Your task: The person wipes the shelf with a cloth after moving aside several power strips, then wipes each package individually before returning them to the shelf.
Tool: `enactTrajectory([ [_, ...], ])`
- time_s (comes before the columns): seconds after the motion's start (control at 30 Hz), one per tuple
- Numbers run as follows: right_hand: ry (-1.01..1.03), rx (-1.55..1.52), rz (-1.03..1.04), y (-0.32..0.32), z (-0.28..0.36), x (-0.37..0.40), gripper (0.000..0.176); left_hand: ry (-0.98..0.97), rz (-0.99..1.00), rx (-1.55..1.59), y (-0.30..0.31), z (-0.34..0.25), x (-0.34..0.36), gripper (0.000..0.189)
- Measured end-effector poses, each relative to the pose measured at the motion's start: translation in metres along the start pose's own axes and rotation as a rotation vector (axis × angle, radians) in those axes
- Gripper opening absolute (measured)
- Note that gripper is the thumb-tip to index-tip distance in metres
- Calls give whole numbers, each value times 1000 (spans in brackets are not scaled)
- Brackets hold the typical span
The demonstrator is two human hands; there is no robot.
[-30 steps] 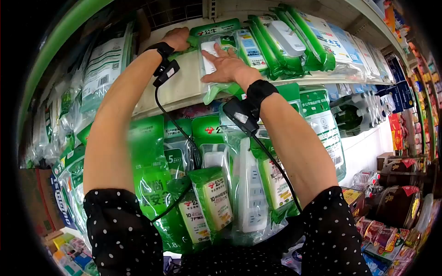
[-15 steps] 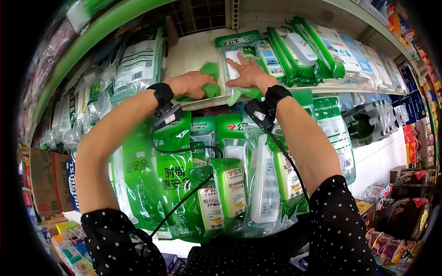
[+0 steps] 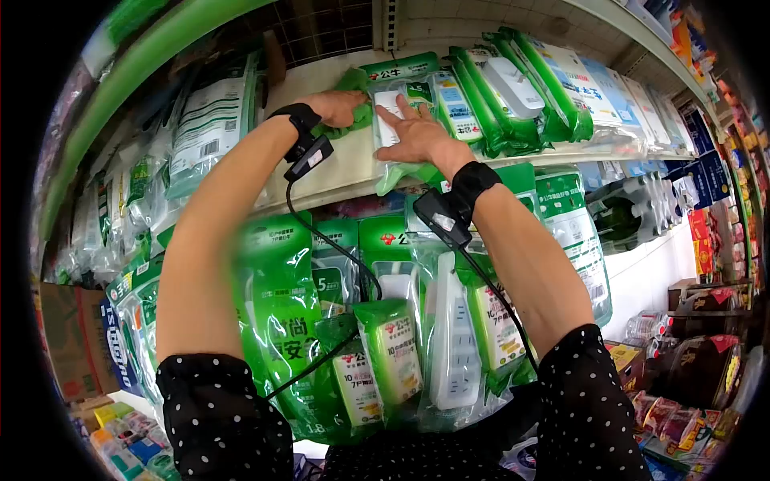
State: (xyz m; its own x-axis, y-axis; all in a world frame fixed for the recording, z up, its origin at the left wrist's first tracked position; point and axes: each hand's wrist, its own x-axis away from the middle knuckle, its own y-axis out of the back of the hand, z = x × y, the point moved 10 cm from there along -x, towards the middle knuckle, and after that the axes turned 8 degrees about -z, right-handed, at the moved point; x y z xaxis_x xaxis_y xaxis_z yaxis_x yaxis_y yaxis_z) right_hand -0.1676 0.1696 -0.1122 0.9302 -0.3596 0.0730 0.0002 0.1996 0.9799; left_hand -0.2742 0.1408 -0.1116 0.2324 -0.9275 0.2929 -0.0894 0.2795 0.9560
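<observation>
My left hand (image 3: 333,108) is closed on a crumpled green cloth (image 3: 359,120) and presses it against the pale shelf board (image 3: 349,164), toward the back. Beside it, my right hand (image 3: 419,138) lies with fingers spread over a green-and-white packaged power strip (image 3: 387,103), touching its front without wrapping round it. The lower part of this package is partly covered by my palm. Both wrists wear black bands with small cabled devices.
More packaged power strips (image 3: 513,88) stand to the right on the shelf, and bagged packs (image 3: 210,120) to the left. Several green packs (image 3: 285,321) hang below, close to my body. Black cables (image 3: 337,244) run from my wrists. A metal upright (image 3: 385,24) stands behind.
My left hand has slid the cloth farther back along the shelf board. My right hand stays on the package, and the view has shifted slightly.
</observation>
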Motion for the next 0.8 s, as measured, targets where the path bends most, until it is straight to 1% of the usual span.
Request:
enactTrajectory([
  [0.13,-2,38,-60,-1,1,-2,92,88,89,-4,-2,23,-24,71],
  [0.23,-36,36,-34,0,1,2,91,101,52,15,-9,47,-55,71],
  [0.27,-65,38,-14,4,2,5,91,61,115,-128,-23,63,-74,69],
  [0.37,-83,45,-13,9,5,10,90,177,-132,87,14,61,-57,58],
  [0.4,-89,37,-10,9,5,10,90,37,-166,43,-2,81,-86,54],
  [0.47,-102,19,-3,12,5,12,90,24,-246,48,13,70,-76,50],
  [0.53,-108,-1,0,12,7,13,91,144,-170,40,27,67,-73,44],
  [0.6,-116,-18,-11,12,5,13,91,333,-218,35,30,81,-79,41],
  [0.7,-145,-43,2,11,3,15,90,450,-259,20,30,83,-96,40],
  [0.77,-152,-43,-1,12,4,14,89,386,-134,-30,41,61,-74,40],
  [0.8,-150,-51,-3,12,4,14,89,385,-245,-38,29,86,-95,41],
])
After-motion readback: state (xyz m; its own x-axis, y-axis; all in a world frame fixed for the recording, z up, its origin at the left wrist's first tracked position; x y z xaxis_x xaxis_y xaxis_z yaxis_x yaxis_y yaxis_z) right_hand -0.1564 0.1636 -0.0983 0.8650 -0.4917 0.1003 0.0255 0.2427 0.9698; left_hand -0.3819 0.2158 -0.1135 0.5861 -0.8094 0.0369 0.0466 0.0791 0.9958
